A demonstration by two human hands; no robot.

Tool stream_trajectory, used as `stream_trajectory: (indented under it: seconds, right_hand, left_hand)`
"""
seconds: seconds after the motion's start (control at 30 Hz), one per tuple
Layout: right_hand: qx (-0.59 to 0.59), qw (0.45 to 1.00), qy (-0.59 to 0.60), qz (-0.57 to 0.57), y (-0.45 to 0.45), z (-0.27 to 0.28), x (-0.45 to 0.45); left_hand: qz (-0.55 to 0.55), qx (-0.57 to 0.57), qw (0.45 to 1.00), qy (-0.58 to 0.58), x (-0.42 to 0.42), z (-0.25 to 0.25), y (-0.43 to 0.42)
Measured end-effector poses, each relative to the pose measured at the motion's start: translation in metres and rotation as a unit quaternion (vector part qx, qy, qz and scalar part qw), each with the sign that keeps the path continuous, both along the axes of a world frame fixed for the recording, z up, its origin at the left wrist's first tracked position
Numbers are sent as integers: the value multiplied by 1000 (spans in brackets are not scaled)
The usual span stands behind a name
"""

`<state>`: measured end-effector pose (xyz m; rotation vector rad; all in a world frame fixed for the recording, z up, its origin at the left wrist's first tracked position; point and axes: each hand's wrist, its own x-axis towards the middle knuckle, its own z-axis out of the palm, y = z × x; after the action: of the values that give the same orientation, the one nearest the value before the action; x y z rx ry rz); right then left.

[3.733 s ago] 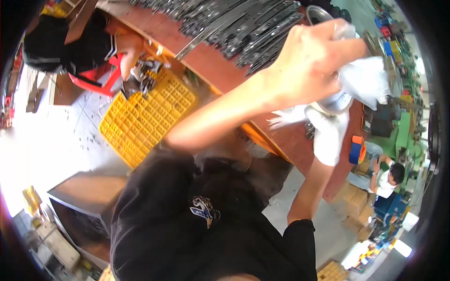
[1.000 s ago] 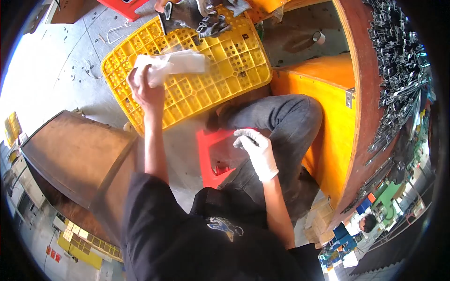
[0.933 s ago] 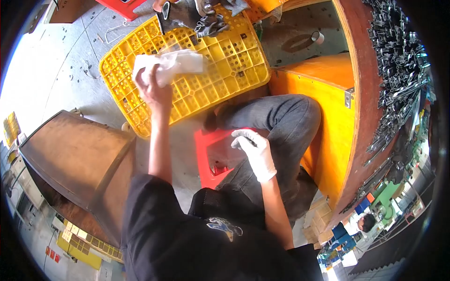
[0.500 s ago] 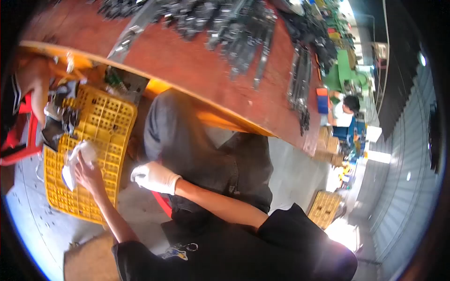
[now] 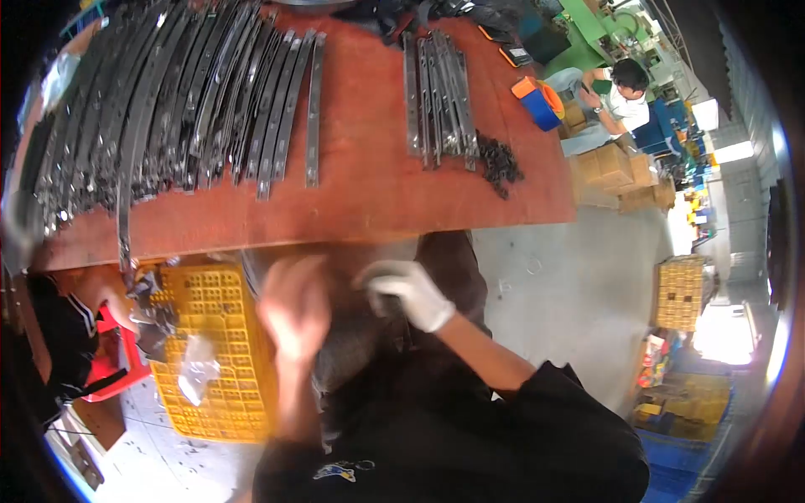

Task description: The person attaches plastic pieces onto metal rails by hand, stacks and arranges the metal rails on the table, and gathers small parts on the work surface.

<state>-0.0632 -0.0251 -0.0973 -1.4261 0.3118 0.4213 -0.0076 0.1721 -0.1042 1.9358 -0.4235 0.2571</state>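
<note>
My left hand (image 5: 293,306), bare and smeared by motion, is raised above my lap beside the yellow plastic crate (image 5: 262,369); its fingers cannot be made out. My right hand (image 5: 411,293) wears a white glove and hovers over my dark trousers. Its fingers curl inward, and whatever may lie inside them is hidden. A crumpled, whitish plastic bag (image 5: 199,369) rests on the crate, apart from both hands. In front of me, many long dark metal strips (image 5: 210,92) lie side by side on the red tabletop (image 5: 360,168).
A smaller bunch of strips (image 5: 436,101) lies beside a heap of small dark parts (image 5: 501,163). An orange-and-blue object (image 5: 539,102) sits at the table's right. Another person's arm (image 5: 113,298) is left of the crate; a seated person (image 5: 625,105) is beyond cardboard boxes (image 5: 608,168).
My left hand has left the whitish bag on the crate and moved right over my lap. My gloved right hand has also shifted right and up. The view has turned toward the table.
</note>
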Motion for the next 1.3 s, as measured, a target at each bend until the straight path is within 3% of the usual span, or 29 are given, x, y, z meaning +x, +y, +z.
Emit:
stream_trajectory:
  seconds: [0.03, 0.1, 0.13, 0.2, 0.27, 0.3, 0.4, 0.43, 0.53, 0.6, 0.63, 0.73, 0.77, 0.8, 0.87, 0.93, 1.0, 1.1, 1.27, 1.3]
  right_hand:
    - [6, 998, 25, -61, -24, 10, -8]
    - [-78, 991, -53, -92, -63, 25, -25]
    - [-38, 994, -36, -91, -87, 17, -36]
    - [-109, 990, -49, -78, -97, 44, -49]
    - [-87, 992, -38, -77, -100, 51, -64]
    - [-53, 993, -5, -102, -96, 50, -76]
    - [78, 987, 39, -138, -77, 49, -88]
    - [80, 993, 13, -87, -73, 41, -81]
    - [76, 993, -13, -93, -43, 11, -48]
    - [129, 977, -9, -170, -18, -17, -16]
    - [200, 971, 23, -128, -17, -5, -2]
    - [322, 942, 84, -36, -20, -5, 13]
    - [373, 922, 102, 21, -23, -11, 11]
    - [407, 902, 138, -31, -20, -15, 6]
    - [349, 932, 98, -15, -25, -5, -3]
    - [373, 922, 101, -10, -49, 10, -24]
    - [394, 912, 114, 2, -60, 23, -53]
    - [402, 911, 87, -2, -76, 29, -74]
    - [388, 906, 128, -115, -92, 22, -60]
    - [488, 860, 109, -103, -98, 6, -57]
  left_hand:
    - [-34, 27, 995, -85, 21, 9, -38]
    - [-131, 74, 981, -120, 63, 21, -99]
    - [-103, 132, 976, -142, 74, 13, -124]
    - [-76, 207, 968, -122, 97, 16, -131]
    - [85, 261, 947, -168, 118, 11, -122]
    - [101, 279, 943, -152, 122, 5, -112]
    - [36, 362, 917, -163, 99, -15, -97]
    - [2, 368, 921, -126, 83, -3, -93]
    - [-13, 300, 949, -98, 25, 24, -85]
    - [-144, 135, 980, 19, -4, 38, -74]
    - [-144, 61, 986, 55, -4, 28, -66]
    - [57, 157, 986, -4, 14, 36, -43]
    - [70, 98, 992, -48, 29, 33, -41]
    - [71, 115, 990, -43, 36, 35, -41]
    - [24, 113, 990, -79, 51, 42, -56]
    - [-1, 137, 981, -136, 58, 55, -82]
    - [-53, 108, 985, -119, 62, 58, -113]
    - [-124, 35, 992, -2, 70, 51, -153]
    - [-202, 39, 978, 46, 67, 48, -186]
    - [-191, 46, 980, 19, 71, 47, -188]
